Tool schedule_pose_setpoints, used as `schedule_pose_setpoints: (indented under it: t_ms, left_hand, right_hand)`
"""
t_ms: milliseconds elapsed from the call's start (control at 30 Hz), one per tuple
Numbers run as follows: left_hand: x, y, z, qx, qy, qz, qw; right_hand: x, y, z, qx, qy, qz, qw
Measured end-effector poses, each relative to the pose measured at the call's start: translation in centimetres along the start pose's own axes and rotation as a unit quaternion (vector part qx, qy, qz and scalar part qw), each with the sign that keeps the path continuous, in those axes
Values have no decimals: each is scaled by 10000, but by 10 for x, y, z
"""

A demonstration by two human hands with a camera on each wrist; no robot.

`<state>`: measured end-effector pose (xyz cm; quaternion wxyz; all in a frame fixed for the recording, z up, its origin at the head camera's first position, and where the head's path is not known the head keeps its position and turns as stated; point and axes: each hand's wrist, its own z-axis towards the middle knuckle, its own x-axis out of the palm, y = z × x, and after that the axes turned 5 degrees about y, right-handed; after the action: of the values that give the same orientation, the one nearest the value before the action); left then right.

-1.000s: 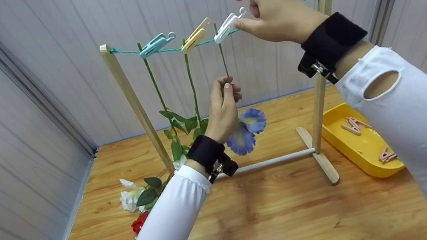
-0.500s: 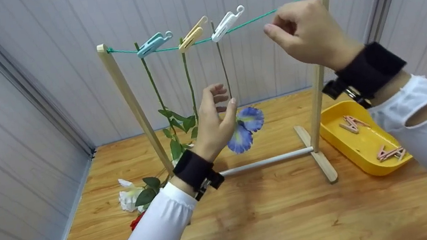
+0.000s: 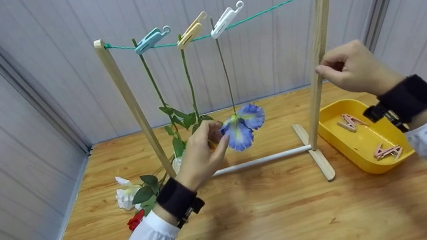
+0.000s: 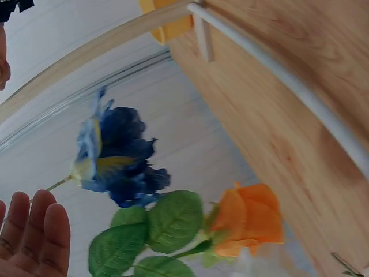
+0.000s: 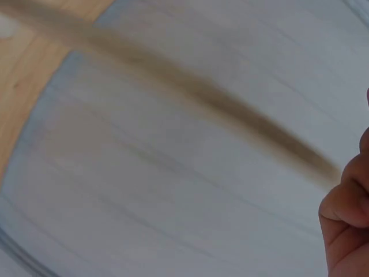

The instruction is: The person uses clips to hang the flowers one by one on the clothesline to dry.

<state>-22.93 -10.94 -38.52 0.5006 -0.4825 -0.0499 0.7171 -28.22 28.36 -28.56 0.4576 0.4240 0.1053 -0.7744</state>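
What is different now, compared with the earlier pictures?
The right hand has left the white clip and moved down and to the right. The left hand has let go of the blue flower's stem and moved down and left. The blue clip, yellow clip and white clip stay on the green line.

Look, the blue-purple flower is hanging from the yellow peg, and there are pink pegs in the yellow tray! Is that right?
Not quite: the blue-purple flower hangs from the white peg, not the yellow one, as the head view shows. The rest is right: there are pink pegs in the yellow tray.
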Motion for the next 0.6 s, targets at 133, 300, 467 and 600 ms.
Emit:
schedule_pose_setpoints:
  t_ms: [133, 300, 467, 600]
  left_hand:
    - [0, 7, -15, 41, 42, 356, 9993]
    - [-1, 14, -30, -91, 112, 547, 9984]
    - [3, 21, -41, -111, 229, 621, 9977]
    - [10, 25, -49, 14, 316, 599, 9977]
  right_hand:
    - [4, -25, -25, 565, 256, -220, 9978]
    - [15, -53, -55, 1483, 973, -523, 9828]
    - [35, -78, -80, 2504, 2110, -537, 9433]
    - [52, -99, -99, 2928, 2808, -803, 9105]
